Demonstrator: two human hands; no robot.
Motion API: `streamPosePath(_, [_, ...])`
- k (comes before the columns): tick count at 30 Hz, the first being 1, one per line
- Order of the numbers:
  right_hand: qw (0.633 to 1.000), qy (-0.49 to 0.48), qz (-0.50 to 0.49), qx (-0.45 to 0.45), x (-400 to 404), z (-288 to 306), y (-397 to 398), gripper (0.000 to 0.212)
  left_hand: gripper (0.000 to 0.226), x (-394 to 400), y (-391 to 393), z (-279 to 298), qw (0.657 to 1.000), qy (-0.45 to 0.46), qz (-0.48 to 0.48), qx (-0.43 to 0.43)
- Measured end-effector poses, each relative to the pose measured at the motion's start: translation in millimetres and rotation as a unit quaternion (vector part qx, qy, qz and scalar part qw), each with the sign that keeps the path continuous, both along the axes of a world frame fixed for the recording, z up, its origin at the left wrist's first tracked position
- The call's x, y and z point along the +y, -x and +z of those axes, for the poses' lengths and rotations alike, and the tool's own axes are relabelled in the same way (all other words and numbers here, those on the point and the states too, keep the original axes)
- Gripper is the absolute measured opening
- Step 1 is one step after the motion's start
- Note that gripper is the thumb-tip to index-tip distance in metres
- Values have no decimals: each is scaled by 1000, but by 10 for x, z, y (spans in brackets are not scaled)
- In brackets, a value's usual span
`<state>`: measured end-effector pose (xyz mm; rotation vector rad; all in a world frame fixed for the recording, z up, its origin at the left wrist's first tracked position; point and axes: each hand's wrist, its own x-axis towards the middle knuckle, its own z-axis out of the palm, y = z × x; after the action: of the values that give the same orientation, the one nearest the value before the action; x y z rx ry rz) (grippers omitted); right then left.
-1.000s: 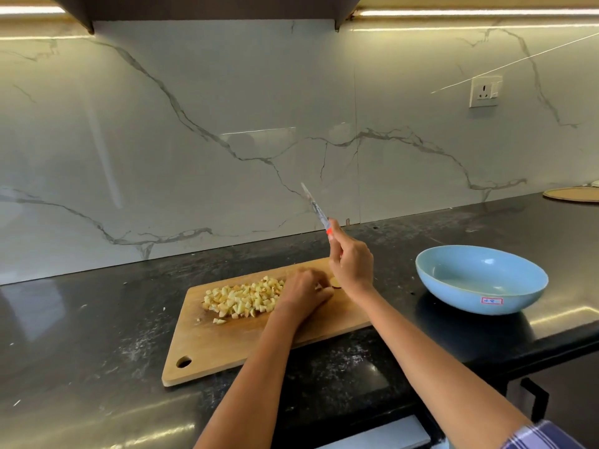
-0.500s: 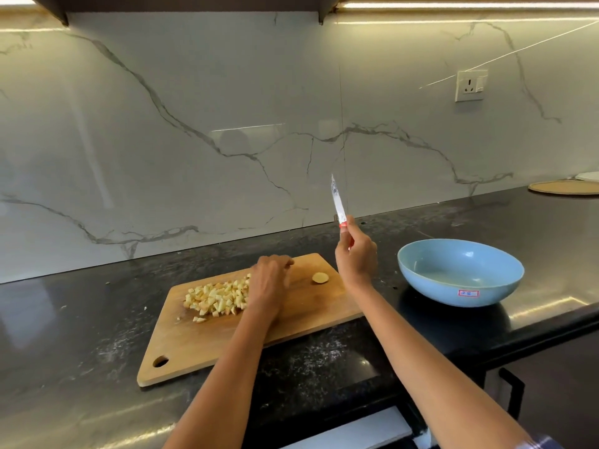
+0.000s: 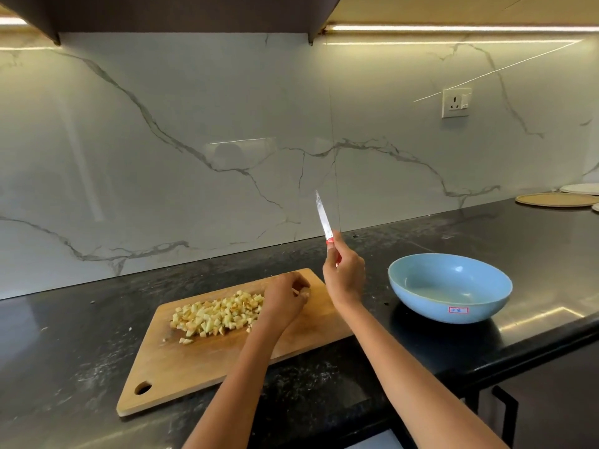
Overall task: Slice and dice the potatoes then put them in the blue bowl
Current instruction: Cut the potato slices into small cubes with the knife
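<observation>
A heap of diced potato [image 3: 217, 314] lies on the wooden cutting board [image 3: 201, 364] on the black counter. My left hand [image 3: 285, 298] sits at the heap's right end near the board's far corner, fingers curled and pinching a small potato slice. My right hand [image 3: 345, 278] hovers above the board's right edge and grips a small knife [image 3: 324, 218] by its red handle, blade pointing up. The blue bowl [image 3: 450, 288] stands to the right of the board with nothing inside.
Black counter [image 3: 81, 335] runs along a marble backsplash. A wall socket [image 3: 456, 102] is on the wall at the right. A round wooden plate [image 3: 556, 199] and white plates [image 3: 580, 188] lie at the far right back. The counter's front edge drops off below the bowl.
My left hand moved right from the heap to the lone potato slice and closed its fingers on it. The right hand kept the knife raised, blade upright.
</observation>
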<state>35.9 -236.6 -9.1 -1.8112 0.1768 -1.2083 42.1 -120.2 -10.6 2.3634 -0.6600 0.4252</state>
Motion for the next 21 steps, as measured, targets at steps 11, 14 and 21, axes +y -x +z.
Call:
streamPosePath(11, [999, -11, 11, 52, 23, 67, 206, 35, 29, 168, 125, -89, 997, -18, -24, 71])
streamPosePath(14, [996, -6, 26, 89, 40, 57, 346, 35, 29, 196, 145, -90, 998, 14, -12, 66])
streamPosePath(21, [954, 177, 16, 242, 70, -106, 782, 37, 34, 174, 141, -95, 998, 0, -21, 55])
